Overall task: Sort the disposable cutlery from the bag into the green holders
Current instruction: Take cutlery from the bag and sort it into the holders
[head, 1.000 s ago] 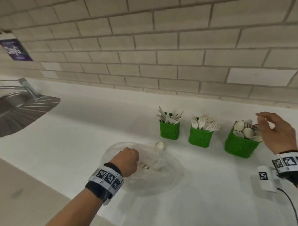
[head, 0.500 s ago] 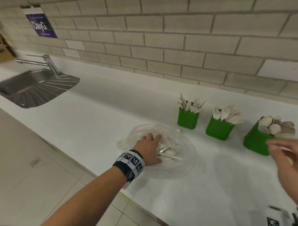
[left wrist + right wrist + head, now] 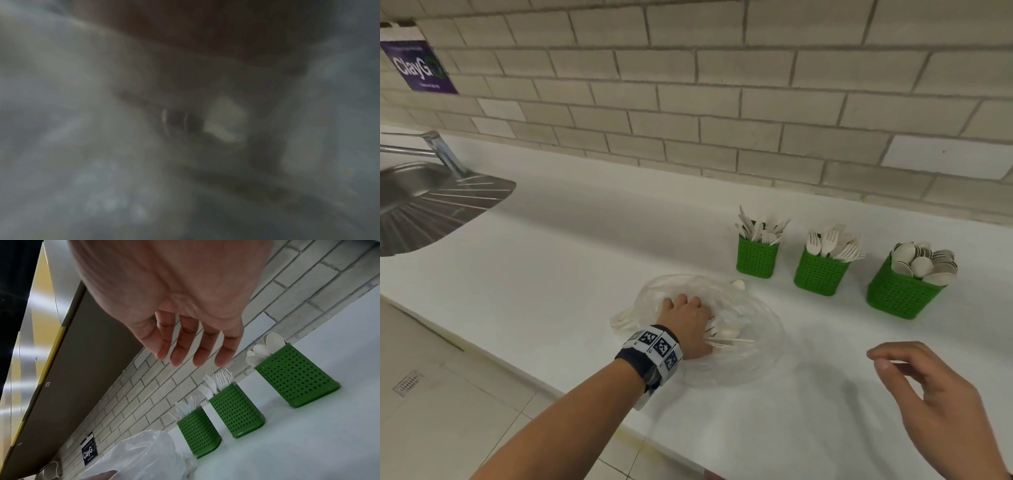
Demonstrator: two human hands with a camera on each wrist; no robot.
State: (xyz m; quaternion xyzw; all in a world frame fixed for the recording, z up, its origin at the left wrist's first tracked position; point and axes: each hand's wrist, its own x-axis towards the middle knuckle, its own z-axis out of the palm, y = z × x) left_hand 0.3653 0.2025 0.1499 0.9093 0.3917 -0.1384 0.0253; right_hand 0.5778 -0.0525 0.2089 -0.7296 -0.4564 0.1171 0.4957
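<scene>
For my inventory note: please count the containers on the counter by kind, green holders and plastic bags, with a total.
Green holders: 3, with knives, forks and spoons
Clear plastic bag: 1
Total: 4

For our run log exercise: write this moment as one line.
left hand: inside bag, grip hidden | right hand: empty, above counter | green holders: filled

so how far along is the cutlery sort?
Mostly done, it seems: the knife holder, fork holder and spoon holder all hold cutlery. In hand: the left hand is down in the clear bag, though its grip is hidden; the right hand hangs empty. Left: a few pieces in the bag.
</scene>
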